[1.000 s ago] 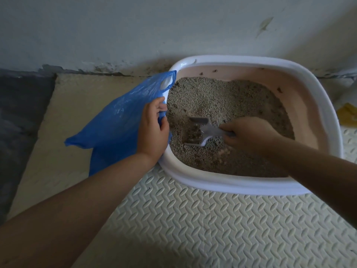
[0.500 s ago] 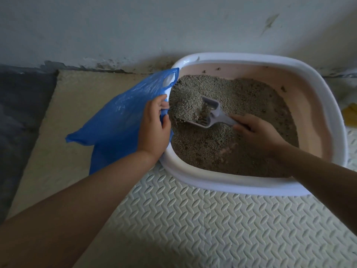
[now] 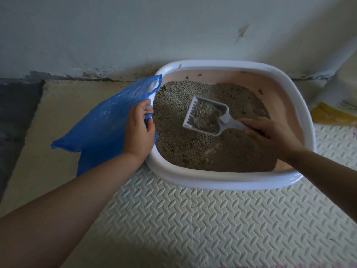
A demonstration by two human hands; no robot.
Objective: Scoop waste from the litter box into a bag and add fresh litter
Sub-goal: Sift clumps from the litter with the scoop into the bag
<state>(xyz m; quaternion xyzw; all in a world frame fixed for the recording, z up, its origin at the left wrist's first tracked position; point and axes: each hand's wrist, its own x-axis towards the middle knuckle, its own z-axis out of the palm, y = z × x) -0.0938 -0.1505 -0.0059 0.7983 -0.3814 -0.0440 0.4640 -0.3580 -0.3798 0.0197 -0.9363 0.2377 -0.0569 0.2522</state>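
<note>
Above litter (image 3: 193, 147), scoop (image 3: 205, 116) handle in right hand (image 3: 270, 135) fingers (image 3: 249, 122)

A white-rimmed plastic litter box with a pale pink inner wall (image 3: 301, 120) sat on a cream foam floor mat with a raised herringbone pattern (image 3: 193, 225), close against a pale wall (image 3: 135, 31). Grey granular litter (image 3: 193, 149) covered most of its floor. The right hand (image 3: 270, 135) gripped the handle of a slotted grey plastic scoop (image 3: 205, 115), held above the litter with granules in its pan (whether any waste lay among them was unclear). The left hand (image 3: 139, 130) clutched a crinkled blue plastic bag (image 3: 100, 128) against the box's left rim.
</note>
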